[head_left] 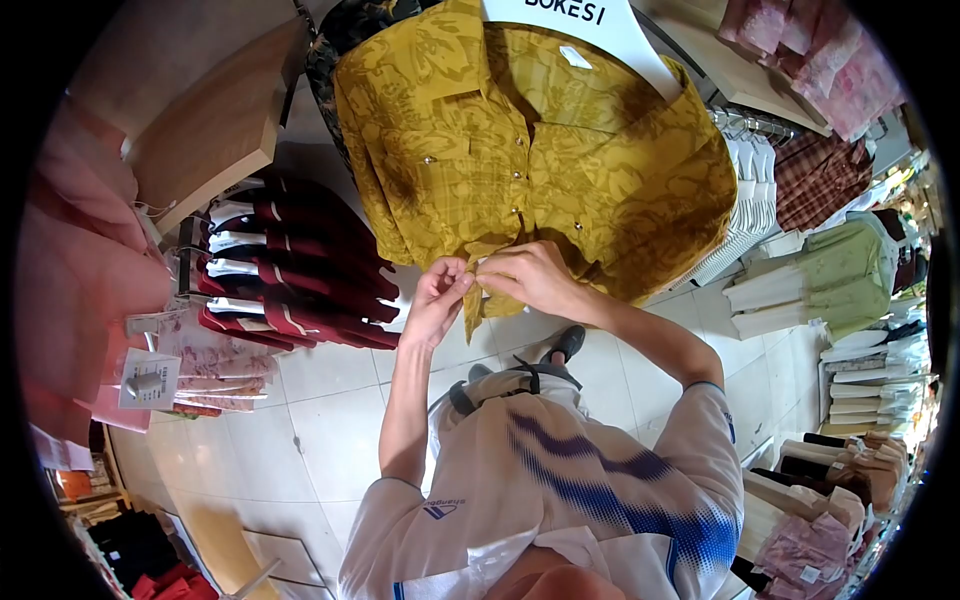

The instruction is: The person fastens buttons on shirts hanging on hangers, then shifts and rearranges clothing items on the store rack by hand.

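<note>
A mustard-yellow patterned shirt with a button front and chest pockets hangs in front of me on a white hanger lettered "BOKESI". At its lower front hem, my left hand pinches the end of a shirt tail, thumb against fingers. My right hand is closed on the same gathered cloth from the other side, and its fingertips meet those of the left. A pointed strip of yellow cloth dangles below the fingers. Exactly how the cloth is folded between the fingertips is hidden.
Dark red and black garments hang on a rack at left, near a wooden shelf panel. Pink clothing fills the far left. A light green top and a brown plaid garment hang at right. Below is a tiled floor.
</note>
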Motion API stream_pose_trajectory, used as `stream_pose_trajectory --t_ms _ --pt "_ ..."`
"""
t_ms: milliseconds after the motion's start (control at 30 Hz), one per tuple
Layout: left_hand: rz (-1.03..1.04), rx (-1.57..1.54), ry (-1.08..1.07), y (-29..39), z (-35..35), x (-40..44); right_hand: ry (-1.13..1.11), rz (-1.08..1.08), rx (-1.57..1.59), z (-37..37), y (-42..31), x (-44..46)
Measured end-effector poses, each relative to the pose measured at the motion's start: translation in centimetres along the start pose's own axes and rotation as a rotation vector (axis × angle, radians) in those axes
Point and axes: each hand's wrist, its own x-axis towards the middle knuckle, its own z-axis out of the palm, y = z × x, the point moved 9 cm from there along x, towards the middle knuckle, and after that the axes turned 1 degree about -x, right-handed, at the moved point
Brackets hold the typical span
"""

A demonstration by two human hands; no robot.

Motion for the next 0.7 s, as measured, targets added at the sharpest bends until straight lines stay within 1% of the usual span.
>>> stream_pose_trajectory --t_ms 133,233,433,533,600,633,700 --pt "0.005 -0.005 -0.007 -0.2 0.2 -0.1 -0.008 0.019 -0.021 0.1 0.2 -0.3" --pt "-0.008 -0.007 0.001 -0.3 0.4 -0.2 0.005 -0.005 -0.028 -0.2 -0.2 -0.6" --pt "-0.021 0.031 -0.003 -0.4 0.7 -0.2 0.023 0.032 -0.02 -0.5 0.1 -0.8" --pt "-0.011 0.059 -0.016 -0.4 0.8 -0.2 0.033 0.009 -0.021 -0.7 -0.2 -0.9" --pt "0.014 0.1 -0.013 -0.1 1.0 -0.1 0.008 0.089 -0.064 -0.5 0.6 -0.9" --pt "0.014 0.102 -0.015 -0.2 1.2 0.0 0.01 0.09 -0.064 -0.5 0.7 -1.0" --pt "0.078 0.142 0.001 0.2 1.3 0.0 0.04 0.095 -0.086 -0.6 1.1 -1.1"
